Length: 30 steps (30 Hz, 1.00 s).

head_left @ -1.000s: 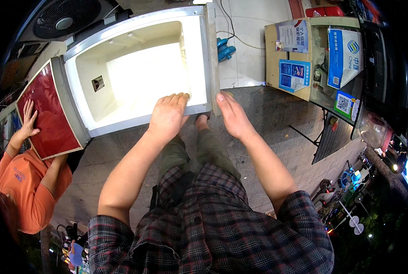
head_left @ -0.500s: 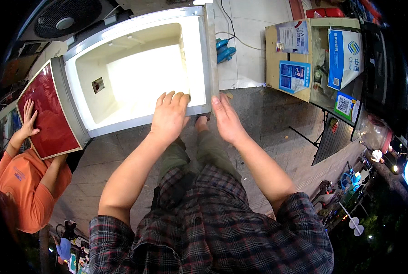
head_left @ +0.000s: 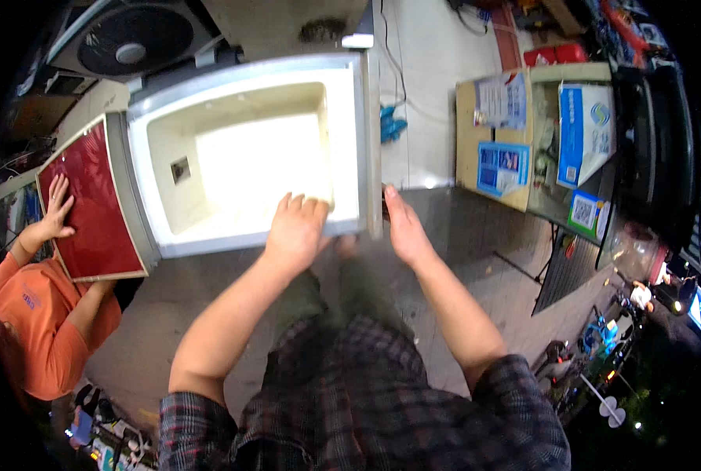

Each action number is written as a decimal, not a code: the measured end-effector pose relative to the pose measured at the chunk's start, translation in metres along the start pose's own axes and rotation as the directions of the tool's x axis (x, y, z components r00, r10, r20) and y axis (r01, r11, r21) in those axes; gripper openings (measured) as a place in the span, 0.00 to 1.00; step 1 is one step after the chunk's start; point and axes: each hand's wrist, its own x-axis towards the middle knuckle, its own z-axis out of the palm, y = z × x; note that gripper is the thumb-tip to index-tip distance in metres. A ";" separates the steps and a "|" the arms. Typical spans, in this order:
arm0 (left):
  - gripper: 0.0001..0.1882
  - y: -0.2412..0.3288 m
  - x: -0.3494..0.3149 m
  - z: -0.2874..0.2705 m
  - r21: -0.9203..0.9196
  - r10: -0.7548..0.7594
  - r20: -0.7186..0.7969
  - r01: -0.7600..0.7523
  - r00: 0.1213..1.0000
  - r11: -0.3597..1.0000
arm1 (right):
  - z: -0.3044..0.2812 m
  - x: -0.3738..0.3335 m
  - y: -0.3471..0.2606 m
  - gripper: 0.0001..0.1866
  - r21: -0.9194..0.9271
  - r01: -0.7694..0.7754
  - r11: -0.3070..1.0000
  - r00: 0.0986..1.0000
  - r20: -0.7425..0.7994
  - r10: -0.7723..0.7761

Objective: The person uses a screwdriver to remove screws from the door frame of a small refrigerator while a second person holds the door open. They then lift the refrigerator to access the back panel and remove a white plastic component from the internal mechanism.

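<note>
Currently, left hand [head_left: 295, 231]: palm down, fingers together and bent over the cabinet's near rim toward its right corner; partly curled. Gripping or only resting, can't tell.
Right hand [head_left: 406, 229]: unfolded, fingers straight and together, nothing seen in it; just beside the cabinet's right side. Contact with that side, can't tell.
Cabinet [head_left: 160, 192]: white, open-fronted, cream liner, grey metal edging; directly ahead of the person, slightly left, opening toward the camera. Inside brightly lit, detail washed out; small square cutout [head_left: 180, 170] in the liner's left part.
Red panel [head_left: 95, 204]: pale-framed, at the cabinet's left side, tilted.
Co-worker: orange shirt [head_left: 52, 326], far left; one hand [head_left: 58, 210] spread flat on the red panel.
Blue object [head_left: 392, 124]: on pale tiles [head_left: 422, 157], right of the cabinet; blurred, kind unclear.
Fan unit [head_left: 134, 49]: dark round grille, upper left, behind the cabinet.
Glass case [head_left: 546, 169]: right side, blue-and-white sheets [head_left: 582, 135] on it, square code card [head_left: 587, 212] at its near corner.
Floor [head_left: 476, 243]: dark paving, under person and cabinet.
</note>
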 end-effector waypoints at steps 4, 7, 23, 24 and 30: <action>0.35 0.004 0.004 -0.018 -0.136 -0.031 0.010 0.032 0.999 0.990 | -0.008 0.045 -0.034 0.35 0.126 0.095 0.988 0.995 -0.052 -0.089; 0.44 0.012 0.016 -0.045 -0.419 -0.180 0.036 0.178 0.983 0.890 | -0.009 0.082 -0.060 0.38 0.116 0.173 0.978 0.984 -0.061 -0.167; 0.40 -0.008 0.135 -0.021 -0.815 -0.404 -0.111 0.149 0.908 0.559 | 0.002 0.114 -0.097 0.24 -0.175 0.206 0.963 0.977 -0.027 -0.213; 0.40 -0.006 0.134 -0.022 -0.816 -0.410 -0.122 0.143 0.904 0.560 | 0.001 0.113 -0.100 0.23 -0.209 0.209 0.955 0.976 -0.023 -0.219; 0.40 -0.008 0.131 -0.021 -0.806 -0.411 -0.157 0.124 0.898 0.579 | 0.005 0.115 -0.099 0.22 -0.242 0.251 0.937 0.964 -0.030 -0.266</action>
